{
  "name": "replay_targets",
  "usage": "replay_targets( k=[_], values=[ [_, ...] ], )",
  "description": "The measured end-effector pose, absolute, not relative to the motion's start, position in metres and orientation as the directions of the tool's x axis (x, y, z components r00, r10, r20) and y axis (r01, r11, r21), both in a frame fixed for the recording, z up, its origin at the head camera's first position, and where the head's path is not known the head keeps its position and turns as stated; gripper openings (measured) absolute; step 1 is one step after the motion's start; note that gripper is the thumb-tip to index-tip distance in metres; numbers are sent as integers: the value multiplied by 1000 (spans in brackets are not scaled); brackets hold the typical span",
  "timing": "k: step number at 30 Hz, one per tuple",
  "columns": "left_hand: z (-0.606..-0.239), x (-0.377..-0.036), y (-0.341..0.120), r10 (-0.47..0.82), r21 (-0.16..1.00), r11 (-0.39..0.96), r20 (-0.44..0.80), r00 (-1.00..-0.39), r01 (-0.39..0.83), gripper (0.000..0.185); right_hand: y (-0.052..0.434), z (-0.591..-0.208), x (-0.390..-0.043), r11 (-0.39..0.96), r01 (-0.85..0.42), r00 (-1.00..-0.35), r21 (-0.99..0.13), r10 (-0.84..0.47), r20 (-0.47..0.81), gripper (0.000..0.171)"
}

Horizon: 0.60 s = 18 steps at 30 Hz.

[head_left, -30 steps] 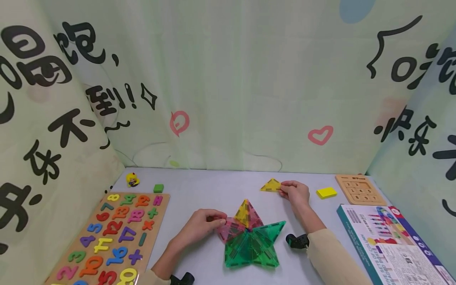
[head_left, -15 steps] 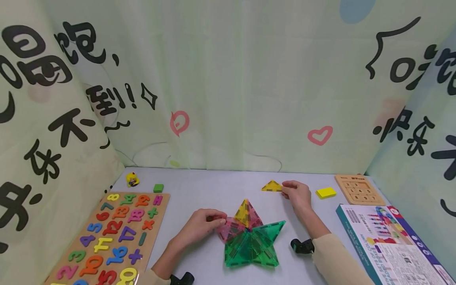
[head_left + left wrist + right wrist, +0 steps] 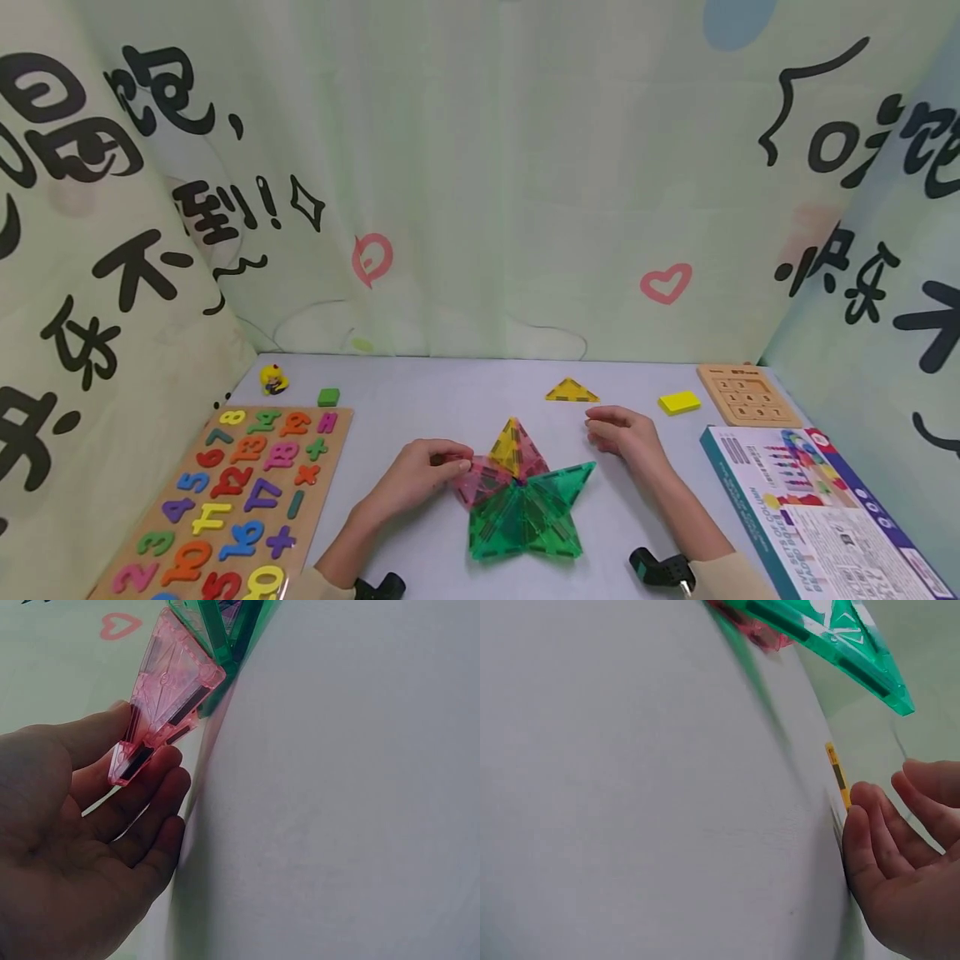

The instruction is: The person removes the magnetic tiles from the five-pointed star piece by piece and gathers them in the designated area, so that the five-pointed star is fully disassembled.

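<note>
A star built of translucent magnetic tiles stands mid-table, with green points (image 3: 517,529) in front and pink and yellow ones behind. My left hand (image 3: 420,477) pinches the pink tile point (image 3: 478,482) on its left side. The left wrist view has thumb and fingers on either side of that pink tile (image 3: 169,682). Right of the star, my right hand (image 3: 628,437) holds nothing, its fingers loosely bent. Just beyond it a yellow triangle tile (image 3: 572,390) lies on the table. A green tile (image 3: 840,637) juts above the right hand (image 3: 904,855) in the right wrist view.
A wooden number board (image 3: 333,458) lies on the left, with a small yellow-headed figure (image 3: 273,380) and a green block (image 3: 328,397) behind it. On the right are a yellow block (image 3: 678,402), a wooden number tray (image 3: 776,412) and a large box (image 3: 810,517).
My right hand has let go of the yellow triangle tile and drawn back toward me. The left hand keeps its hold on the star, and the head view has shifted slightly.
</note>
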<state>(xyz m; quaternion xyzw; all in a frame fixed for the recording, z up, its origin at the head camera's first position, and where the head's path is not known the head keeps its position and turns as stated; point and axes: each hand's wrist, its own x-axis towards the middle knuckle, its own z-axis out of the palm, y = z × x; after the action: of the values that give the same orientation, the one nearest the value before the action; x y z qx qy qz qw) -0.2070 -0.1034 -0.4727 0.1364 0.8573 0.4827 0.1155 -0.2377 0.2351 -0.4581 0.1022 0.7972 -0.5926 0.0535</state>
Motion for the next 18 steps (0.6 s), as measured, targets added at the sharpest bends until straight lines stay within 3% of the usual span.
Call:
replay_targets(
  k=[11, 18],
  values=[
    [-472, -207, -104, 349, 863, 488, -58, -935, 128, 27, 239, -457, -204, 152, 269, -947, -951, -140, -290, 55],
    [-472, -205, -103, 352, 860, 493, -60, -934, 131, 27, 246, -461, -194, 162, 244, -930, -956, -238, -278, 46]
  ],
)
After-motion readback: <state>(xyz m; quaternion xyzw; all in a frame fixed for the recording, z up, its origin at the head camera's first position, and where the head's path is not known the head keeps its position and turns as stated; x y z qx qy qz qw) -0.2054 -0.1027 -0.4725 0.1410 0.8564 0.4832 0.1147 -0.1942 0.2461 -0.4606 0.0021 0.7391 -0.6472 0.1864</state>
